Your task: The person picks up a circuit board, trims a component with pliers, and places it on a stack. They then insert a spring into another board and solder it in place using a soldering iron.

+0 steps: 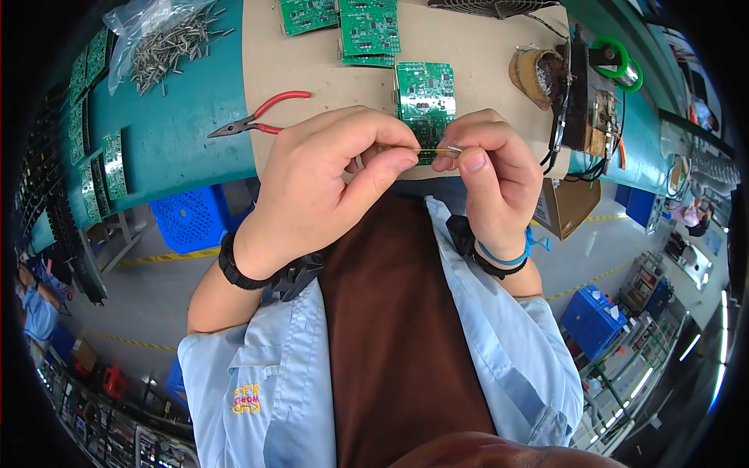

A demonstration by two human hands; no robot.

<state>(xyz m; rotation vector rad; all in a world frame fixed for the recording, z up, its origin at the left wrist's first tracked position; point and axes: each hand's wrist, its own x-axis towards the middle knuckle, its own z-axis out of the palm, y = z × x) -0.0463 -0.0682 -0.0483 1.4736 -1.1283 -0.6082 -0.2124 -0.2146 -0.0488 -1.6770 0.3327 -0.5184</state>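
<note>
Above the near edge of the bench, my left hand (331, 175) pinches one end of a thin yellowish wire (431, 150) between thumb and forefinger. At the wire's other end is a small silvery metal cylinder (455, 149), gripped by the thumb and forefinger of my right hand (499, 168). Just beyond my fingers lies a green circuit board (425, 86), its near part partly hidden by the hands. Red-handled pliers (261, 115) rest to the left of my left hand, jaws pointing left.
More green circuit boards (368, 27) lie at the back on brown paper (312, 62). A plastic bag (144, 19) and a heap of small metal cylinders (168, 51) sit at far left. On the right stand a round brown container (535, 76) and a solder spool (620, 64) with cables nearby.
</note>
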